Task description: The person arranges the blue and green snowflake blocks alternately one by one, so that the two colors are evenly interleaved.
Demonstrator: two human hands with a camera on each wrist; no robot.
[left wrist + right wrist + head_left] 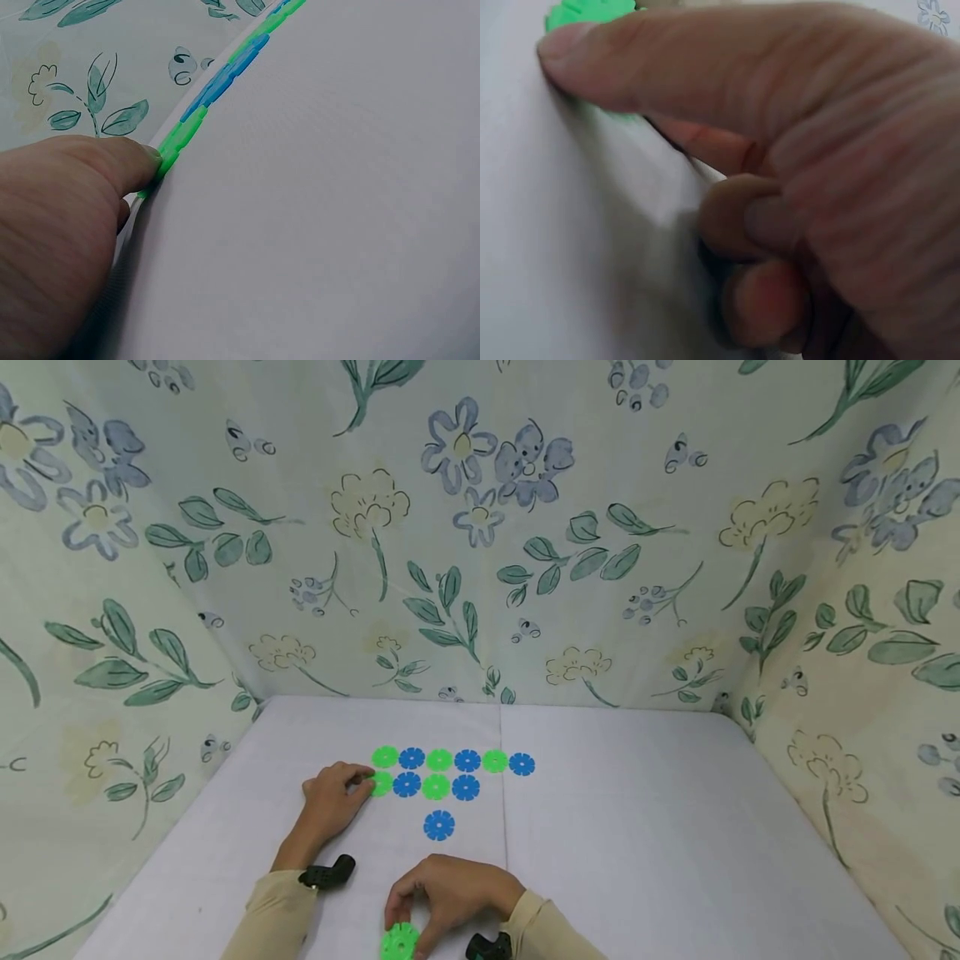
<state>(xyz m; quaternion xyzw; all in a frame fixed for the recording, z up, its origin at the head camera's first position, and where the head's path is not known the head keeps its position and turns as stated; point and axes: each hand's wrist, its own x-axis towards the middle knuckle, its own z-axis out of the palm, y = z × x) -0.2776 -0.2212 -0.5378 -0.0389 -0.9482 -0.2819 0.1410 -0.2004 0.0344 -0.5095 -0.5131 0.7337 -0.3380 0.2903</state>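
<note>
Notched plastic discs in green and blue lie flat in two alternating rows. My left hand (335, 797) is at the left end of the nearer row, its thumb and forefinger bent onto the edge of a green disc (384, 784). In the left wrist view the thumb (142, 166) meets that green disc (180, 135). Near the front of the table, my right hand (450, 893) pinches another green disc (400, 942) between thumb and fingers. The right wrist view shows the thumb across this green disc (592, 10), covering much of it. A lone blue disc (438, 825) lies between the hands.
The far row runs from a green disc (386, 757) to a blue disc (522, 764) at its right end. The nearer row ends at a blue disc (465, 787). A white cloth covers the table (637, 827). Floral curtains (480, 527) enclose the back and sides.
</note>
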